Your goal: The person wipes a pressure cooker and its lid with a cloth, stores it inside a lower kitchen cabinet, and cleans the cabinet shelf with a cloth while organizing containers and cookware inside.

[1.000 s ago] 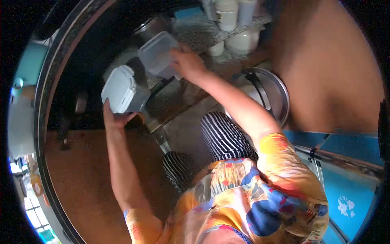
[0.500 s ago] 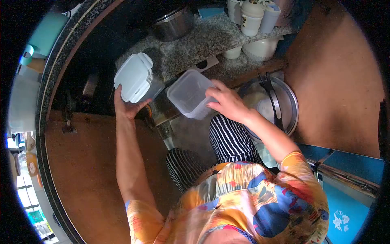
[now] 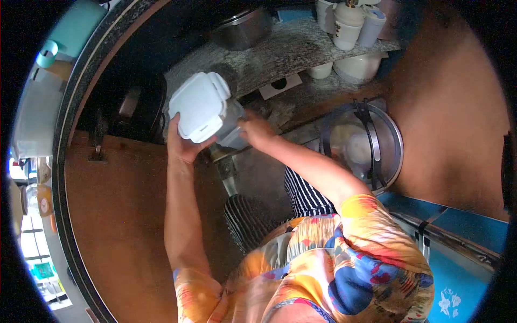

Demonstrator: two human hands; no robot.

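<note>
A box with a white clip lid [image 3: 200, 105] is gripped from below and the near left side by my left hand [image 3: 186, 141], thumb on the lid's edge. Close to its right side, my right hand [image 3: 258, 132] has its fingers curled round a clear plastic container [image 3: 233, 132]. That container is partly hidden behind the lidded box and my fingers. The two boxes overlap in view; whether they touch or are nested I cannot tell.
Behind is a granite shelf [image 3: 285, 54] with a steel pot [image 3: 242, 29] and white lidded bottles [image 3: 348, 27]. White bowls [image 3: 358, 67] sit below it. A large steel pan [image 3: 390, 145] holding black-handled cookware is at the right. Wooden doors [image 3: 124, 215] flank both sides.
The clear container in my right hand has moved left, up against or behind the lidded box. My left hand and the lidded box have shifted slightly right in view.
</note>
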